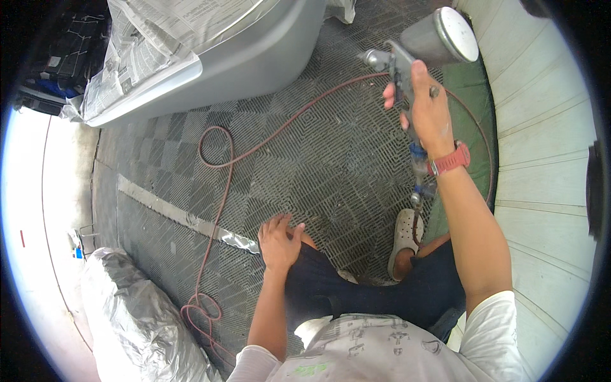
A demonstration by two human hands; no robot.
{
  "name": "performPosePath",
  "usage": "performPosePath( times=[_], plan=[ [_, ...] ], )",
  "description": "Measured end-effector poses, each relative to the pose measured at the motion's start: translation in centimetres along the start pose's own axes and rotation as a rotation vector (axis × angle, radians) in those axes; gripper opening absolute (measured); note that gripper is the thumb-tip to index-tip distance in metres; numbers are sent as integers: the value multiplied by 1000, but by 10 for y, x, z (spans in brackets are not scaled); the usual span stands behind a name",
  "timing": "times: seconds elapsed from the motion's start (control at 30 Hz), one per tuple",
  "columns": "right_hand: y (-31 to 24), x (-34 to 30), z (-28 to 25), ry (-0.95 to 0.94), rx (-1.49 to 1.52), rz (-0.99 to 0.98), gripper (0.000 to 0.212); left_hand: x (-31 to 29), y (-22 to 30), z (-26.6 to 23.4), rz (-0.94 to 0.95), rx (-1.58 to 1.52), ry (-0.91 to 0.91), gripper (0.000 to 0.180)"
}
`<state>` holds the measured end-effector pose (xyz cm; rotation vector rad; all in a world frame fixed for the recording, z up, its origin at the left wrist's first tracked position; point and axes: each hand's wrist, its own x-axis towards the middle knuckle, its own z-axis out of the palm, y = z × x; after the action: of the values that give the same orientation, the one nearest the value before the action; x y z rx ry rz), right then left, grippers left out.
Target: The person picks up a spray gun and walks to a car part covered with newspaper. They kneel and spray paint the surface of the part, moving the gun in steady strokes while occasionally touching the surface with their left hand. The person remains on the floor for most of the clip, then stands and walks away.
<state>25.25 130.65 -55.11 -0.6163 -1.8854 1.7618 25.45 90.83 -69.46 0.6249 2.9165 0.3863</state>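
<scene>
A spray gun [401,67] with a grey metal cup [423,41] and white lid is gripped in my right hand [429,114], up at the right. Its nozzle points left toward a smooth grey car bumper [273,48], with a gap between them. Below the handle hangs a clear and blue inline air fitting [418,159], joined to a thin reddish hose. My left hand [278,247] rests on my left knee, palm down, fingers loosely spread and holding nothing.
Newspaper [143,48] covers part of the bumper. The reddish air hose [219,167] loops over the dark grated floor tiles [318,165]. Crumpled silvery sheeting [137,312] lies at lower left. A pale panelled wall [534,146] and green padding [468,95] stand close on my right.
</scene>
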Motion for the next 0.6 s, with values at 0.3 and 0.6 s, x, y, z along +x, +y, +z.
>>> performPosePath(
  times=[0.3, 0.6],
  plan=[
    [-17, -57, 20, -356, 83, 69, 70, 1, 12, 4, 93, -29, 16, 51],
    [-23, 3, 4, 195, -61, -55, 66, -12, -5, -5, 54, -29, 90, 48]
  ],
)
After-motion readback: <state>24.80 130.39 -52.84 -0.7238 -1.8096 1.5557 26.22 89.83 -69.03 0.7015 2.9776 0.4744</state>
